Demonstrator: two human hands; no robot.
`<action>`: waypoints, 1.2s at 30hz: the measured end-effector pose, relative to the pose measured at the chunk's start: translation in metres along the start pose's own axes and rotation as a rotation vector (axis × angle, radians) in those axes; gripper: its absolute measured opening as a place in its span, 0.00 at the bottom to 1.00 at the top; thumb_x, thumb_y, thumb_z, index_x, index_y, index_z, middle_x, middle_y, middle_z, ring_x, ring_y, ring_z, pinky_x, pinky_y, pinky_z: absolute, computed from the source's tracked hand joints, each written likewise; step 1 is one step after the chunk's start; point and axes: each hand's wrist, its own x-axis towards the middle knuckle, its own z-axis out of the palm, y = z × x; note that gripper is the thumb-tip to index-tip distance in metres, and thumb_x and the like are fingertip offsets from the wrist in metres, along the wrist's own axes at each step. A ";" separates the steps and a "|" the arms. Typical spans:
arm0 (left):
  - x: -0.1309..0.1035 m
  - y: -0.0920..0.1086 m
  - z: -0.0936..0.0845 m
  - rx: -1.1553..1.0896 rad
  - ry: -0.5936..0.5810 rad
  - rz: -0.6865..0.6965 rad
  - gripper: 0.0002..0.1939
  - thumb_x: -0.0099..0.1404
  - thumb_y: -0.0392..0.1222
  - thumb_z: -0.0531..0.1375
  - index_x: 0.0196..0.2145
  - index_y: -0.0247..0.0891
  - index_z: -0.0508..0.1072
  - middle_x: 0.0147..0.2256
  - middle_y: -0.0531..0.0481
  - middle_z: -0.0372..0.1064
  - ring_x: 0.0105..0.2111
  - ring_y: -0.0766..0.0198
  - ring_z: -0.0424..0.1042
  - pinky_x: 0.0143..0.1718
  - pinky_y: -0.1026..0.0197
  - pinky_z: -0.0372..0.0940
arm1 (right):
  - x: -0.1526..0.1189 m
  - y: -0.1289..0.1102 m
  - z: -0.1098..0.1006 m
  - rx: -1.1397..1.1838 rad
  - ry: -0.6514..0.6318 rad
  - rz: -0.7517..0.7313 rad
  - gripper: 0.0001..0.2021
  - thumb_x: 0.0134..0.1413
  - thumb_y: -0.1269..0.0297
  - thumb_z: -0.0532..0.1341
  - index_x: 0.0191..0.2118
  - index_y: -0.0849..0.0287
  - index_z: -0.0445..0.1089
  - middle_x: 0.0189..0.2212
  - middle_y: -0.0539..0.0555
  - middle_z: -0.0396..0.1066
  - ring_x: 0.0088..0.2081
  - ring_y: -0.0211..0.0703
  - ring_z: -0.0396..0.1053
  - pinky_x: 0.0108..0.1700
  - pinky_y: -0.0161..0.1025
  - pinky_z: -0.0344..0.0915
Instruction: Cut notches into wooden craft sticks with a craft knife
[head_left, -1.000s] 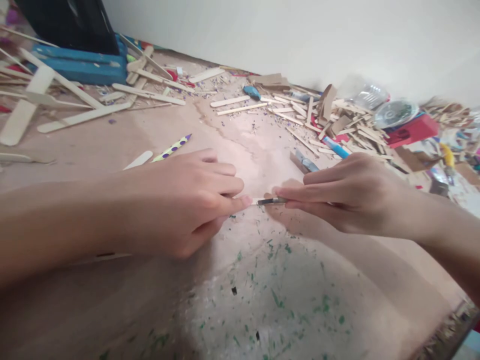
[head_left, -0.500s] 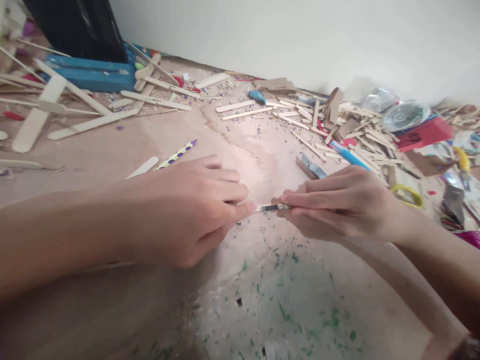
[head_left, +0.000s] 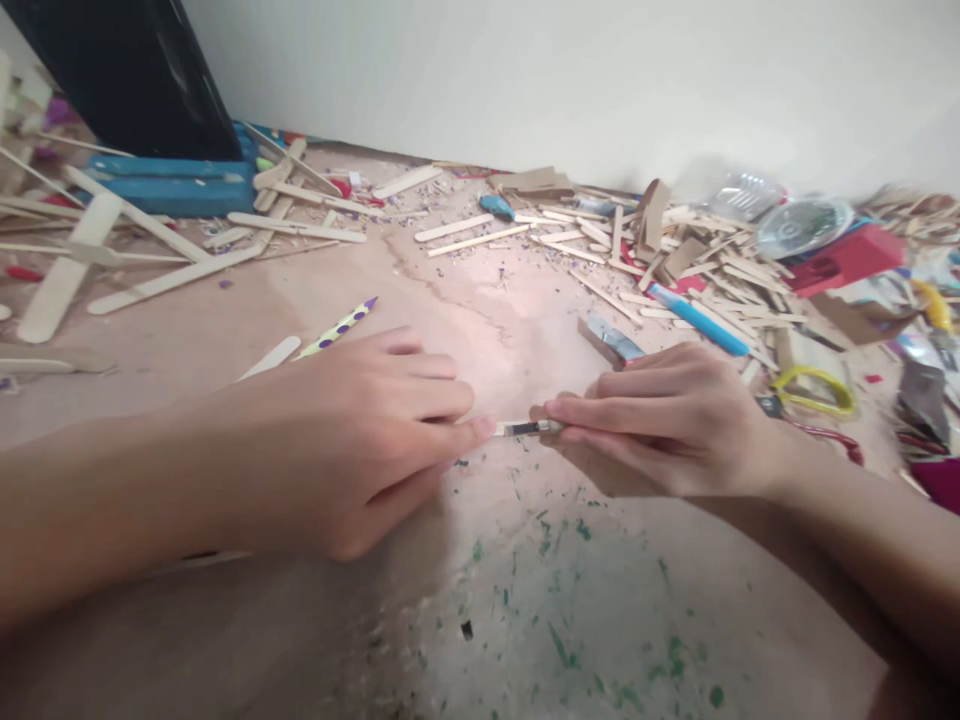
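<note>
My left hand (head_left: 390, 430) lies low over the table with its fingers curled. Its thumb and index finger pinch the end of a thin pale stick (head_left: 499, 430), mostly hidden beneath the hand. From the other side, my right hand (head_left: 667, 420) closes its thumb and fingertips on a small dark-and-silver piece (head_left: 523, 429), which meets the stick; its exact kind is too small to tell. A grey-blue, blade-like tool (head_left: 611, 338) lies just beyond my right fingers. Behind my left hand are a pencil with purple dots (head_left: 337, 330) and a craft stick (head_left: 271, 357).
Craft sticks (head_left: 296, 228) litter the back left near a dark upright panel in a blue base (head_left: 172, 188). On the right lie a pile of sticks (head_left: 720, 265), a blue pen-like tube (head_left: 701, 320), a yellow scissor handle (head_left: 817, 390) and clear plastic (head_left: 802, 228). Green flecks (head_left: 562, 645) dot the near table.
The view has shifted slightly, so the scene sits a little lower and further left. Both hands keep the same pinch on the stick and the small piece.
</note>
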 end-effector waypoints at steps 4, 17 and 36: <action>-0.001 -0.002 0.003 -0.006 0.044 0.023 0.17 0.83 0.31 0.52 0.49 0.40 0.81 0.35 0.50 0.76 0.34 0.56 0.67 0.44 0.48 0.56 | 0.003 -0.004 0.001 0.117 -0.007 0.073 0.09 0.82 0.68 0.68 0.60 0.63 0.81 0.32 0.50 0.82 0.27 0.32 0.72 0.30 0.34 0.60; -0.004 0.000 0.010 0.080 0.091 0.062 0.17 0.79 0.30 0.53 0.56 0.37 0.78 0.40 0.50 0.81 0.39 0.54 0.71 0.45 0.48 0.59 | 0.008 -0.022 0.006 0.226 0.091 0.287 0.10 0.81 0.67 0.67 0.53 0.65 0.88 0.30 0.52 0.84 0.24 0.31 0.73 0.26 0.30 0.62; -0.006 0.000 0.014 0.155 0.248 -0.019 0.13 0.84 0.34 0.57 0.40 0.41 0.77 0.33 0.52 0.76 0.33 0.57 0.69 0.43 0.50 0.62 | 0.004 -0.019 0.023 0.025 0.316 0.310 0.10 0.78 0.70 0.66 0.55 0.58 0.86 0.30 0.50 0.82 0.24 0.33 0.71 0.28 0.33 0.68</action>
